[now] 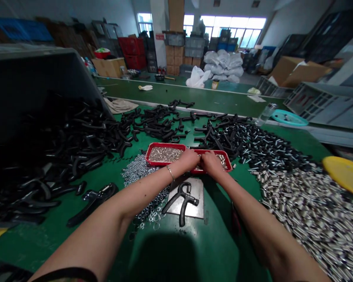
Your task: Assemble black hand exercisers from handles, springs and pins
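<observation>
Both hands meet over the right red tray (pixel 228 159), which holds small metal pieces. My left hand (pixel 189 158) has its fingers pinched together at the tray's left side; what they hold, if anything, is hidden. Beside it, my right hand (pixel 211 162) reaches in with curled fingers, their tips close to the left ones; I cannot make out what is in them. The left red tray (pixel 147 157) contains many tiny shiny parts. Just below my hands, a black forked handle piece (pixel 182 199) with a metal part lies on a metal plate (pixel 198 211).
Loose rings (pixel 138 172) spread left of the plate. Black handles (pixel 88 137) heap up at left, partly inside a large grey bin (pixel 41 53). Black-headed bolts (pixel 259 145) and metal cylinders (pixel 312 207) pile at right, near a yellow lid (pixel 345 174). A green belt (pixel 170 93) runs behind.
</observation>
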Motion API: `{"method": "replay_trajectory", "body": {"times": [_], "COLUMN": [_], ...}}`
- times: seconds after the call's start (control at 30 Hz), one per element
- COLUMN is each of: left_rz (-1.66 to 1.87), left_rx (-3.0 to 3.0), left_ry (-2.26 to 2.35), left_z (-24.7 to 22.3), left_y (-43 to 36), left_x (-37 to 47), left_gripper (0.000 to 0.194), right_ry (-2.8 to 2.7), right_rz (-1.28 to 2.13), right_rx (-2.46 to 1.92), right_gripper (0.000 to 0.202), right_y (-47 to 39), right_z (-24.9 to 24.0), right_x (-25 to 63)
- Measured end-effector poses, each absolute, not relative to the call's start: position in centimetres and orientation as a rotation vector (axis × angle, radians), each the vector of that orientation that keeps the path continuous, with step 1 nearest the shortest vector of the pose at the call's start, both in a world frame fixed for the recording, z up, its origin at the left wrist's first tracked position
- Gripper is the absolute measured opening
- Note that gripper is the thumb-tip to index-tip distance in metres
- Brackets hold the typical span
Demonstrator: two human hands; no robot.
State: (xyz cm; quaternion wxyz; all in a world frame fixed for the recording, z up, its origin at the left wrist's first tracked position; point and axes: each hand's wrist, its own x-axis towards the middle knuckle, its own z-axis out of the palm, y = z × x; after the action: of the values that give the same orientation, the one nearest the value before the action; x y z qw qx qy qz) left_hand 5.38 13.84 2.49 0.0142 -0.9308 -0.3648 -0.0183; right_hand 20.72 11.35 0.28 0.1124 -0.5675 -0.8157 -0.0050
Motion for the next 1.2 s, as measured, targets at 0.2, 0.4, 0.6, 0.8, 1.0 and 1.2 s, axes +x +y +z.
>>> {"method": "replay_trajectory", "body": {"times": [0.2,0.4,0.6,0.8,1.0,1.2], "left_rz": [-0.107,-0.081,-0.12,-0.182,-0.347,-0.561], "left_rx": [-2.859,-2.819,-2.79,-2.785,-2.715,-2.664], "left_ry": [-1.208,-1.234,-1.239,-1.297,-1.379,-1.456], "left_z": [0.1,0.2,0.0,-0.4,-0.5,-0.3], "left_y": [14.1,13.9,13.9,13.6,12.2,10.9], "left_x": [6.2,6.4,6.5,6.4,5.4,4.6], "left_gripper": [0.023,0.021,0.018,0.016,0.022,0.015], "right_ry": [-2.282,-1.98,-1.816,-1.691,-1.717,-2.064], "right_rz": [0.038,0.105,0.255,0.925,1.022,0.796], "right_rx": [-1.674,-1.685,-1.463,-1.401,-1.493,-1.621], "right_gripper": [0.022,0.025,0.027,0.017,0.018,0.018], "right_y": [11.3,11.4,6.3,-0.9,1.1,2.0], "right_z": [-1.3,-2.1,-0.6,-1.8,-3.1,-2.1], "right_x": [21.0,21.2,22.0,20.4,17.9,17.7]}}
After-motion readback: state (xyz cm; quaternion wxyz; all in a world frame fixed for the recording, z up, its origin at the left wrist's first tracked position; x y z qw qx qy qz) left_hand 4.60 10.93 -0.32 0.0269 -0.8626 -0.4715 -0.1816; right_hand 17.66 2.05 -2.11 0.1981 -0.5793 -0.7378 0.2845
